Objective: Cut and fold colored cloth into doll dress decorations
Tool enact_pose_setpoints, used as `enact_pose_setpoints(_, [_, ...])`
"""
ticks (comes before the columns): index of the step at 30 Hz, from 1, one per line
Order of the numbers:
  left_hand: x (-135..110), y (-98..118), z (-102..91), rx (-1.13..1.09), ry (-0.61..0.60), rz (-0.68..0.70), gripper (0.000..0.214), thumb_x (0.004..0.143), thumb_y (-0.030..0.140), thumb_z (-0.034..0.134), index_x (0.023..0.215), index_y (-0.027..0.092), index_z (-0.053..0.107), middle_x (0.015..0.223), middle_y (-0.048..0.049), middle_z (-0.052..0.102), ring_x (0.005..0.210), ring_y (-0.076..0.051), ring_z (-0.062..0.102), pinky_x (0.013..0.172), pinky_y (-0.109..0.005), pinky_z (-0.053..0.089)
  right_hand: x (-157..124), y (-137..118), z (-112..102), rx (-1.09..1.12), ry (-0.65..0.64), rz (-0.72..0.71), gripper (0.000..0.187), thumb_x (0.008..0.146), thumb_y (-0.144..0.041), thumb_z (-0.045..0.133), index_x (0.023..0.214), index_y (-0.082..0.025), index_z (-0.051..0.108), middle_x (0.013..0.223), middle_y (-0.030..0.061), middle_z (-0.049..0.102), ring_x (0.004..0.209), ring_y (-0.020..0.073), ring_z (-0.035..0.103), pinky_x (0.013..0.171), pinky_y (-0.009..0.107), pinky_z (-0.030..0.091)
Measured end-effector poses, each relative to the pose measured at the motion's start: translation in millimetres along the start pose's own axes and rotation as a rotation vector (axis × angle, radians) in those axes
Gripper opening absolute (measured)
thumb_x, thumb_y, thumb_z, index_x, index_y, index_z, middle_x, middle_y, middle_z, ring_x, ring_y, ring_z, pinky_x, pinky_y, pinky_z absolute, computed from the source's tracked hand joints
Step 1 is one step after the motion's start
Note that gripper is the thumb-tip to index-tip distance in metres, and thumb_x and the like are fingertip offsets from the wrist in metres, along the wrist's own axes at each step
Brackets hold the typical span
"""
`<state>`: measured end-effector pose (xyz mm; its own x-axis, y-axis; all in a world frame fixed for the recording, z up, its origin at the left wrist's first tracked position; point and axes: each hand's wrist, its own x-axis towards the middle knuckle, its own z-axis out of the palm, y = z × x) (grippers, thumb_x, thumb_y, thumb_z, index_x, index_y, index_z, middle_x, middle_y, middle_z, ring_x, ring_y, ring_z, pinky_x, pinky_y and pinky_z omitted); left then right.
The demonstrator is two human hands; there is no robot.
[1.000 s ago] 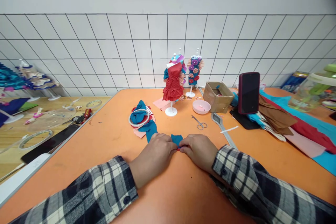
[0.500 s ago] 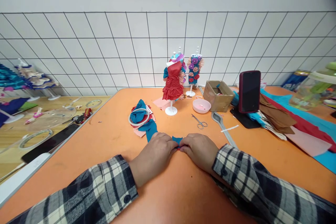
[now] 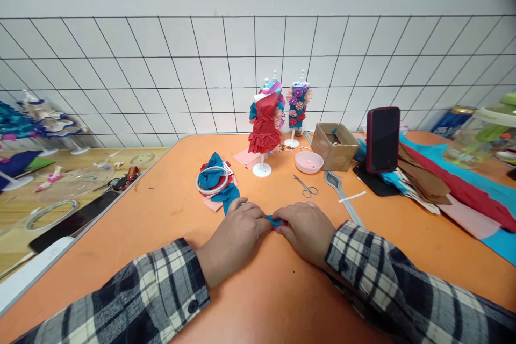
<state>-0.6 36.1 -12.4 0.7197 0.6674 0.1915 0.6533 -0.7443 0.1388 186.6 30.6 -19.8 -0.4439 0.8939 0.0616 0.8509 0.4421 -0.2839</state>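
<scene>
A small piece of blue fabric (image 3: 275,222) with a bit of red along its lower edge lies between my two hands, low over the orange table. My left hand (image 3: 244,234) pinches its left end, and my right hand (image 3: 303,230) pinches the right end; both hands are closed. Most of the fabric is hidden under my fingers. Just beyond my left hand, a blue fabric strip (image 3: 227,195) trails from a pile of blue, red and pink cloth with a white tape ring (image 3: 212,180) on it. Small scissors (image 3: 306,187) lie beyond my right hand.
A mini dress form in a red dress (image 3: 264,131) stands at the back, others beside it. Right of it are a pink bowl (image 3: 309,162), a cardboard box (image 3: 335,147), silver tweezers (image 3: 342,193), a propped phone (image 3: 382,140) and layered fabrics (image 3: 463,188).
The blue fabric's upper edge, which stood up between my fingers, is now folded down into a narrow band. My hands have barely shifted.
</scene>
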Motion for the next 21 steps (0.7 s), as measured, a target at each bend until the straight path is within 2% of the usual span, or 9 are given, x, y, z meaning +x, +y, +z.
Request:
enact_pose_setpoints(4, [0.0,-0.9,5.7,-0.04,-0.006,-0.064,0.022,0.095,0.022,0.046,0.097,0.021,0.068,0.08,-0.0036,0.065,0.079,-0.018,0.057,0.079,-0.035,0.035,0.5,2.4,2.1,-0.005,-0.009,-0.041,0.018,0.09,-0.029,0.052,0.089,-0.025,0.069,0.085,0.0022,0.067,0.084,0.0181,0.057,0.074,0.03,0.034])
enact_pose_setpoints(8, [-0.7,-1.0,6.8,-0.012,-0.005,-0.055,0.024,0.095,0.024,0.047,0.087,0.022,0.07,0.081,-0.0042,0.063,0.082,-0.018,0.055,0.077,-0.034,0.034,-0.2,0.5,2.1,-0.009,0.038,-0.048,0.017,0.09,-0.028,0.053,0.087,-0.024,0.069,0.09,0.0025,0.066,0.088,0.0181,0.056,0.075,0.03,0.033])
enact_pose_setpoints(12, [-1.1,0.2,2.4,0.01,0.018,-0.031,0.021,0.093,0.023,0.05,0.09,0.024,0.071,0.087,-0.004,0.064,0.09,-0.02,0.053,0.083,-0.036,0.033,-0.6,-3.8,-1.1,-0.071,-0.004,-0.025,0.015,0.09,-0.029,0.052,0.092,-0.025,0.067,0.085,0.0025,0.067,0.085,0.0191,0.057,0.074,0.033,0.031])
enact_pose_setpoints(16, [-1.6,2.3,0.3,0.025,0.032,-0.064,0.021,0.092,0.022,0.051,0.086,0.026,0.071,0.081,-0.0025,0.065,0.091,-0.021,0.054,0.094,-0.047,0.023,0.2,-4.2,-3.6,-0.074,-0.036,-0.019,0.019,0.092,-0.03,0.05,0.096,-0.026,0.068,0.087,0.003,0.068,0.087,0.0198,0.058,0.075,0.034,0.031])
enact_pose_setpoints(21, [0.7,4.8,2.4,-0.026,0.021,-0.149,0.023,0.093,0.022,0.048,0.088,0.024,0.07,0.079,-0.0027,0.065,0.084,-0.019,0.056,0.091,-0.047,0.024,0.7,-1.9,-1.5,-0.038,0.003,-0.037,0.019,0.091,-0.029,0.051,0.091,-0.026,0.071,0.091,0.0031,0.066,0.089,0.0186,0.056,0.076,0.032,0.034])
